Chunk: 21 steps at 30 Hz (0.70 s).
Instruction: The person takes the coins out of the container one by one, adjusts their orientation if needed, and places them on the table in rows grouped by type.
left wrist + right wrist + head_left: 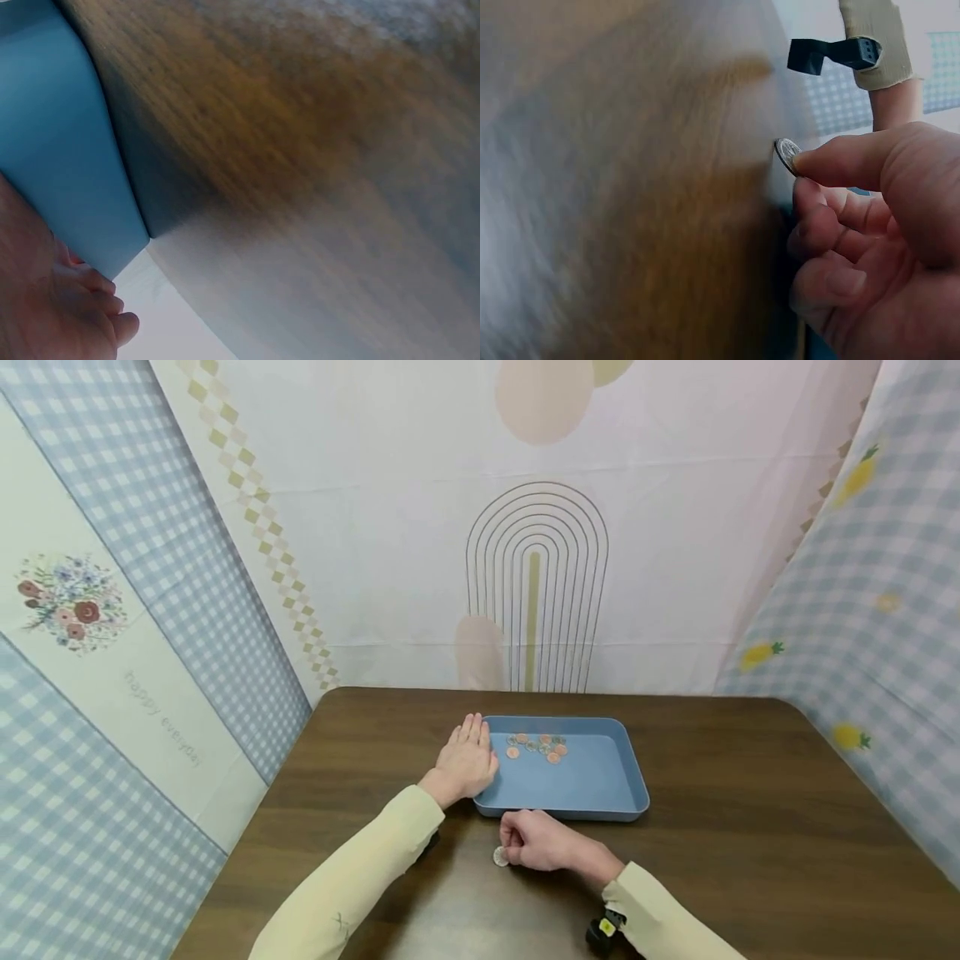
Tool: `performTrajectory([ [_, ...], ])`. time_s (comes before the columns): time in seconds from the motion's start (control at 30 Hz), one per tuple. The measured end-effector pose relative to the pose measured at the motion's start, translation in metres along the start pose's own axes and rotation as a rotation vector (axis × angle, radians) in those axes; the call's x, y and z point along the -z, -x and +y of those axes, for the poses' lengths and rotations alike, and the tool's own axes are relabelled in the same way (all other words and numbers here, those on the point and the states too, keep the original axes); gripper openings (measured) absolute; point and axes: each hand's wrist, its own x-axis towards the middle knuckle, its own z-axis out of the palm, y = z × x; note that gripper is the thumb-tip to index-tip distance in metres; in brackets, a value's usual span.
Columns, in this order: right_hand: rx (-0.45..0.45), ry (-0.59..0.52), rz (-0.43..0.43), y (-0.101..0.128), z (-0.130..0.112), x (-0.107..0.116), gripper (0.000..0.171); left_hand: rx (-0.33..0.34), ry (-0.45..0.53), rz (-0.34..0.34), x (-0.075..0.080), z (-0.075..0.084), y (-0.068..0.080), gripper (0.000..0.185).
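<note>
A blue tray (600, 793) lies on the dark wooden table (750, 793), with several copper and silver coins (537, 746) near its far left corner. My left hand (468, 760) rests flat against the tray's left wall (52, 150), fingers straight. In front of the tray, my right hand (534, 841) pinches a silver coin (501, 857) at the table surface. The right wrist view shows the same coin (787, 154) held on edge between my thumb and forefinger, the other fingers (832, 281) curled under.
Patterned fabric walls enclose the table on the left, back and right. A small black device (603, 932) is strapped at my right wrist, and another (832, 54) at my left sleeve. Bare tabletop spreads right of the tray.
</note>
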Motion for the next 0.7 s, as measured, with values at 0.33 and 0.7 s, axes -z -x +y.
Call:
performTrajectory([
  [0.33, -0.026, 0.088, -0.066, -0.003, -0.008, 0.003, 0.018, 0.009, -0.01, -0.009, -0.001, 0.0, -0.001, 0.063],
  [0.7, 0.011, 0.102, -0.025, 0.004, -0.01, -0.003, 0.021, 0.003, -0.023, -0.016, -0.001, 0.0, 0.001, 0.063],
])
